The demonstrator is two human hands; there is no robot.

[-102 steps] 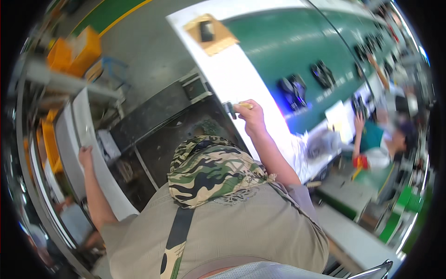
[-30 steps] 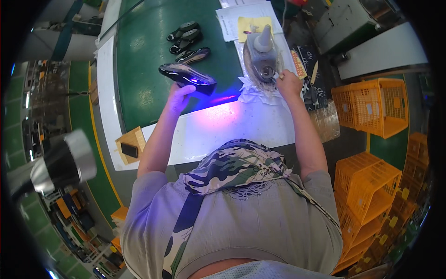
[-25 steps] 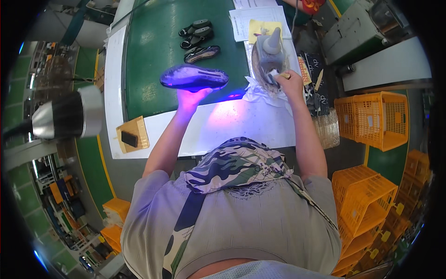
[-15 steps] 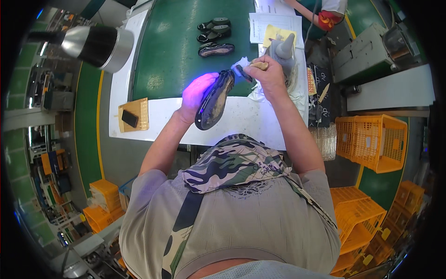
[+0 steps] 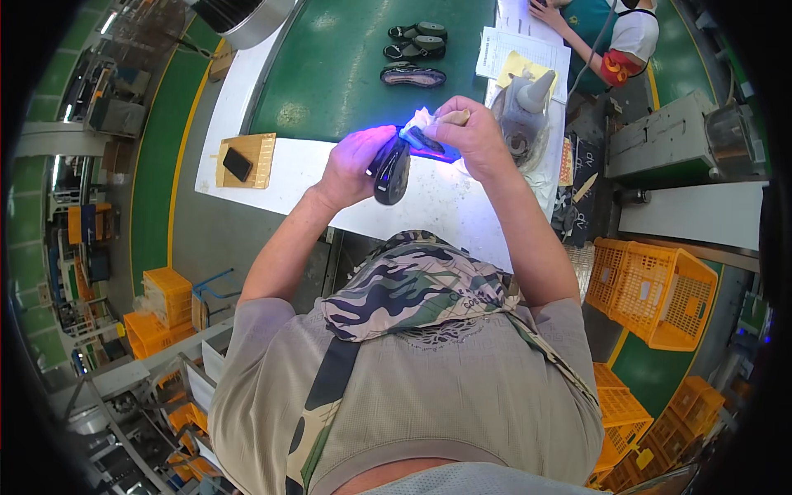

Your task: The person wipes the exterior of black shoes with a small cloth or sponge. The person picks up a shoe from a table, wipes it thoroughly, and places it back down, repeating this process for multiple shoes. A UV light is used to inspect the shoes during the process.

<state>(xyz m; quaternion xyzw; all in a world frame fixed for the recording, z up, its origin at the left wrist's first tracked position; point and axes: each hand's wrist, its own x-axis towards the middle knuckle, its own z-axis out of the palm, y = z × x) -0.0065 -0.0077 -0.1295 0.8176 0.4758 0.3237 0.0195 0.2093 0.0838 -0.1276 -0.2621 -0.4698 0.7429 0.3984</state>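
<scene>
My left hand (image 5: pixel 353 163) is closed around a glossy black shoe (image 5: pixel 391 175), which points down toward me over the white table edge. Pinched in my right hand (image 5: pixel 477 139) is a tan-handled tool with a dark head, seemingly a brush (image 5: pixel 427 140). A crumpled white cloth (image 5: pixel 422 118) is bunched beside it, at my right fingers. Brush and cloth meet the far end of the shoe, or lie just over it; purple-blue light hides the exact contact. Beyond my hands, a black shoe (image 5: pixel 412 76) lies on the green belt (image 5: pixel 330 74), with two more shoes (image 5: pixel 415 50) behind it.
At right stands a tub (image 5: pixel 521 124) with a grey cone-tipped bottle (image 5: pixel 536 93), near paper sheets (image 5: pixel 499 51). A phone (image 5: pixel 238 164) rests on cardboard at left. A lamp (image 5: pixel 247 21) hangs upper left. Orange crates (image 5: pixel 652 289) stand at right. A co-worker's arm (image 5: pixel 569 35) shows at top right.
The shoe has turned so its sole no longer faces me. My hands have come closer together, bringing brush and cloth to the shoe's far end. The whole view has shifted.
</scene>
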